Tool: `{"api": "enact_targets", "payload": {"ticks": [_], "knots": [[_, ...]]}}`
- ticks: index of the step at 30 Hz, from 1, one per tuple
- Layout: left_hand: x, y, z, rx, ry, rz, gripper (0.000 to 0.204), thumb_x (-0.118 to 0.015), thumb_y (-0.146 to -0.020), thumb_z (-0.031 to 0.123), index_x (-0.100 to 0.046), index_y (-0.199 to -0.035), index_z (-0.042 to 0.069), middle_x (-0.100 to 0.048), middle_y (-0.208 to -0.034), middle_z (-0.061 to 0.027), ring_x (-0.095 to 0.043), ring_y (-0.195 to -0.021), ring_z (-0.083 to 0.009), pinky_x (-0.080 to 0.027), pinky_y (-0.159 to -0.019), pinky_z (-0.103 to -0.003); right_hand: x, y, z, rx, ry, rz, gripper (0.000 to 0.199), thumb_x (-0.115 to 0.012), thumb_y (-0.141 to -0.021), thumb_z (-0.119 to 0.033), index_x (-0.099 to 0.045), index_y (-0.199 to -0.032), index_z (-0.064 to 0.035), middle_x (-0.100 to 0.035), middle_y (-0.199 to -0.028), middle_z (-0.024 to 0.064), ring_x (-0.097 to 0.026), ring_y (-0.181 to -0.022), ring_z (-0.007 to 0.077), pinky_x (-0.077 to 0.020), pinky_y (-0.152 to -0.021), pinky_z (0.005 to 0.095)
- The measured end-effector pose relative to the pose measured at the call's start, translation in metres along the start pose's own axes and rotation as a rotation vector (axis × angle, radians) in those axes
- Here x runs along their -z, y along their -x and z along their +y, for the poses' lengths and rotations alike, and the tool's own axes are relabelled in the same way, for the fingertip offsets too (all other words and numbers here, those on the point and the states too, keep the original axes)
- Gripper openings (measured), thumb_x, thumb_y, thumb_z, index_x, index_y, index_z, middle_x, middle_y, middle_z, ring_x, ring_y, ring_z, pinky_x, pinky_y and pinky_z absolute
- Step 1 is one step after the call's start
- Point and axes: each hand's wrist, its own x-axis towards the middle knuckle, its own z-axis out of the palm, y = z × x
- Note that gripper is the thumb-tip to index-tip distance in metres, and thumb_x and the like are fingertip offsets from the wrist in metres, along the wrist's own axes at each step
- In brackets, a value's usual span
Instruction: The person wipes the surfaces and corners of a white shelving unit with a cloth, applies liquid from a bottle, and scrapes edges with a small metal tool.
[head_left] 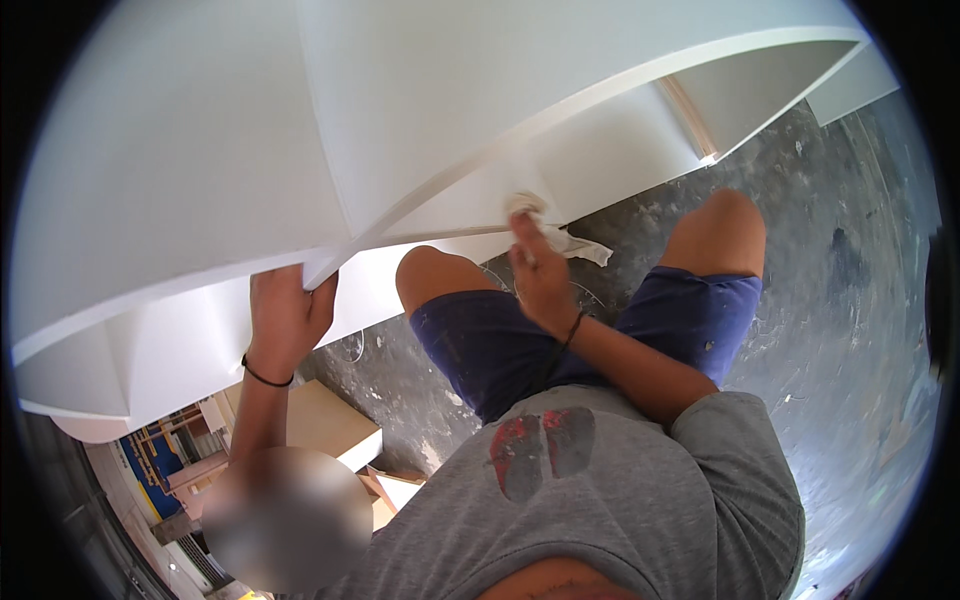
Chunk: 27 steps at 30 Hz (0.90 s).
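The right hand (540, 275) presses a crumpled white cloth (560, 238) against the lower edge of a big white cabinet (400, 120), and its fingers are closed together around the cloth, which hangs out a little toward 3 o'clock from the hand. The left hand (285, 320), at about 9 o'clock from the right one, grips the corner of a white panel edge; the fingers are curled over the edge and the thumb is under it, so this hand seems to steady the piece. To do this wiping well, I think the cloth should stay flat against the surface and move along the thin edge strip with even pressure, while the left hand keeps the panel from shaking; the cloth should be folded to a clean side when it gets dirty, otherwise it can leave marks on the white finish. The cabinet fills the upper half of the view, from 9 o'clock to 2 o'clock, and it looks smooth, matt white, with open compartments and thin edges that bend because of the lens. Below it is a grey stained concrete floor (840, 300), and the person kneels or squats there in blue shorts (500, 345) and a grey shirt (620, 490). Some cardboard boxes (330, 420) lie at 7 o'clock.
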Motion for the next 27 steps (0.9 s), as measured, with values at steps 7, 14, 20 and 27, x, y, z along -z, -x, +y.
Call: {"api": "enact_targets", "payload": {"ticks": [7, 14, 20, 27], "knots": [[0.017, -0.014, 0.011, -0.001, 0.029, -0.145, 0.028, -0.067, -0.084, 0.012, -0.059, -0.107, -0.001, -0.062, -0.099, -0.0211, -0.058, -0.087, -0.0425, -0.047, -0.074, -0.044, 0.008, 0.002, 0.014, 0.141, 0.075, -0.040, 0.044, -0.047, -0.092, -0.004, -0.047, -0.136, -0.0013, -0.046, -0.140, 0.0216, -0.037, -0.137, 0.0328, -0.0231, -0.114, 0.0435], [0.015, -0.015, 0.009, -0.016, 0.068, -0.199, 0.035, -0.069, -0.086, 0.020, -0.058, -0.109, -0.003, -0.062, -0.099, -0.0212, -0.058, -0.088, -0.0416, -0.047, -0.078, -0.043, -0.007, -0.006, -0.059, 0.397, 0.051, -0.137, 0.046, -0.049, -0.088, -0.001, -0.050, -0.135, -0.0011, -0.044, -0.142, 0.0215, -0.037, -0.137, 0.0321, -0.0232, -0.115, 0.0420], [0.009, -0.024, 0.010, -0.139, 0.060, -0.087, 0.029, -0.067, -0.086, 0.016, -0.059, -0.106, -0.004, -0.062, -0.096, -0.0221, -0.059, -0.084, -0.0394, -0.046, -0.074, -0.045, 0.000, 0.007, 0.028, 0.017, -0.005, 0.029, 0.050, -0.048, -0.088, 0.003, -0.045, -0.138, -0.0004, -0.041, -0.144, 0.0222, -0.035, -0.138, 0.0331, -0.0246, -0.114, 0.0419], [0.012, -0.019, 0.010, -0.068, 0.099, -0.103, 0.026, -0.067, -0.086, 0.013, -0.059, -0.104, -0.004, -0.061, -0.095, -0.0220, -0.058, -0.084, -0.0397, -0.045, -0.076, -0.045, -0.012, -0.004, -0.028, 0.401, 0.166, -0.017, 0.049, -0.048, -0.085, 0.000, -0.048, -0.135, -0.0009, -0.043, -0.142, 0.0215, -0.040, -0.134, 0.0341, -0.0277, -0.113, 0.0443]]}}
